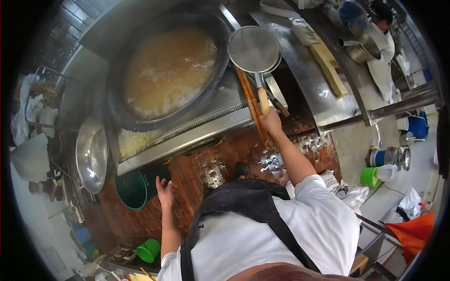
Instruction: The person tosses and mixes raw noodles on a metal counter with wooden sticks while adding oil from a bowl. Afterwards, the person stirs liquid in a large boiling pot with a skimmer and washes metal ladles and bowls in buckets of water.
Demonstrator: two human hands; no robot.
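- Strainer [253, 49] up front, and you had it: your right hand [271, 122] was wrapped round the wooden handle [263, 99], arm stretched out ahead of you.
- Its round mesh sat just beside the big dark pan [117, 89], on the right; whether it touched anything below, you couldn't tell from above.
- A second rim [281, 58] peeked out under the mesh, too covered to say what it belonged to.
- Over to your left hand [165, 193]: nothing in it, fingers loosely spread, hanging in the air near the dark green tub [131, 189].
- So, of your two hands, one gripped and one was free.
- Brownish liquid [173, 65] filled much of the pan, with pale froth near its front side.
- Long brown sticks [247, 98] ran just left of the handle, their near ends poking past the steel front edge [197, 140].
- Pale shreds [132, 142] lay heaped at that edge's left end, and a shiny metal bowl [91, 157] stood tilted just beyond them.
- Out on your right, a steel worktop [328, 110] carried a long yellowish block [330, 70].
- Past it, a person in white [384, 70] stood near a metal pot [364, 50].
- Beneath you, the brown tiled floor [185, 196] gleamed in patches.
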